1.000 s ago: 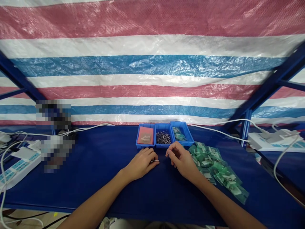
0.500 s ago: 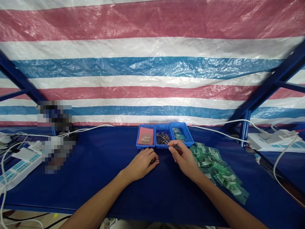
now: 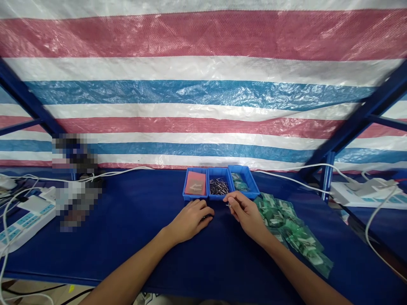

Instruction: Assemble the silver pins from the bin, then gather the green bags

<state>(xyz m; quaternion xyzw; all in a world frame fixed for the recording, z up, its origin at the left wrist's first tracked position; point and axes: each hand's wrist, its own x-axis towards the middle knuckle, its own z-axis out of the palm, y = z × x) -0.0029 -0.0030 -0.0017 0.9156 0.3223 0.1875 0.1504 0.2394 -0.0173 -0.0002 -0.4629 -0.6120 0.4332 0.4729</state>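
My left hand [image 3: 192,220] rests on the blue table, its fingers curled around a few thin metal pieces that look like screws, mostly hidden. Just behind the knuckles is a blue bin [image 3: 185,197] with a pink sheet and pale small parts in it. My right hand [image 3: 243,214] pinches a small shiny metal piece [image 3: 228,205], likely a screw, between thumb and index finger. It hovers at the front of the middle blue bin [image 3: 217,197], which holds a heap of thin metal screws [image 3: 218,186]. To the right, a third blue bin [image 3: 252,186] contains small clear packets [image 3: 239,181].
Filled green-tinted plastic packets [image 3: 297,233] lie piled to the right of my right forearm. White power strips [image 3: 30,231] and cables lie at the left, with another strip [image 3: 359,194] at the right. A striped tarp [image 3: 203,123] hangs behind, between blue frame posts.
My right hand has drawn slightly down from the middle bin, and a shiny metal piece now shows at its fingertips. My left fingers have closed further over their pieces. The view has tilted slightly upward.
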